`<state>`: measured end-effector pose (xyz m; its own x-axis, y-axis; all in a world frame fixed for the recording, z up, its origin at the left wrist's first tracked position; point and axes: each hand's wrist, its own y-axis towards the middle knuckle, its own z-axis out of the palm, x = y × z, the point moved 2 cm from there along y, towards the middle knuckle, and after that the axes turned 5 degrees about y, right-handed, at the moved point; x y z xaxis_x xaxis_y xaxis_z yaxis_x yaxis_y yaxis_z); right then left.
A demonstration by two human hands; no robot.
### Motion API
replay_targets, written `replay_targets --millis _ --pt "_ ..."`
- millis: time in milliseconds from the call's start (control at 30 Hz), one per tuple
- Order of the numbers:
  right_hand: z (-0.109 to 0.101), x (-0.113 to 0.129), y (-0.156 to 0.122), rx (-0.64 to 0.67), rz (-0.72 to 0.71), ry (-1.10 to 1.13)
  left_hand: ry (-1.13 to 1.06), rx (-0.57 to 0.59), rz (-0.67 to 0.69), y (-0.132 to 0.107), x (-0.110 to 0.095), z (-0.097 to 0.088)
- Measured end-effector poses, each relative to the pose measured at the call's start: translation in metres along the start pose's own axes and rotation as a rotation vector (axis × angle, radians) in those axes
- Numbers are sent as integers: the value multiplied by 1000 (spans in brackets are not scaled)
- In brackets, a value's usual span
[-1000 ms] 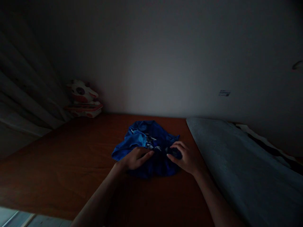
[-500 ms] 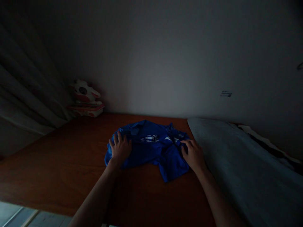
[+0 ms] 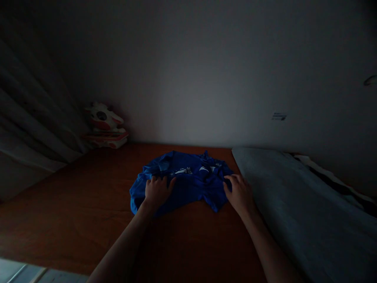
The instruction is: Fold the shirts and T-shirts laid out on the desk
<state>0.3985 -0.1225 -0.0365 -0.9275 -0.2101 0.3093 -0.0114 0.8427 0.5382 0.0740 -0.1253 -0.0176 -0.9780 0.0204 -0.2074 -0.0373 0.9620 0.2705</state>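
Note:
A crumpled blue shirt (image 3: 188,179) with white printing lies on a reddish-brown wooden surface (image 3: 73,220). My left hand (image 3: 157,190) rests on the shirt's left part, its fingers curled and pressing into the cloth. On the shirt's right edge, my right hand (image 3: 240,192) has its fingers bent down onto the fabric. The room is dim, so whether the fingers pinch cloth is hard to make out.
A grey padded mat or blanket (image 3: 294,204) lies along the right side. A white and red toy (image 3: 103,125) sits at the back left by a curtain (image 3: 32,129). A plain wall (image 3: 206,78) stands behind.
The shirt was bunched under both hands, then spread wide. Now the hands have moved slightly inward and the lower flap of the shirt has been drawn up.

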Motion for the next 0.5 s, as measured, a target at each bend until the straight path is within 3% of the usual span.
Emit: replay_targets --millis 167,267,400,500 --pt "7 17 -6 140 27 115 -543 210 401 -6 -33 -14" --pt "15 26 -15 199 57 70 -508 137 515 -6 -37 -15" --pt "26 29 -23 268 37 -8 -279 123 498 -1 -25 0" --pt "30 23 -21 357 -43 13 -135 113 323 2 -10 8"
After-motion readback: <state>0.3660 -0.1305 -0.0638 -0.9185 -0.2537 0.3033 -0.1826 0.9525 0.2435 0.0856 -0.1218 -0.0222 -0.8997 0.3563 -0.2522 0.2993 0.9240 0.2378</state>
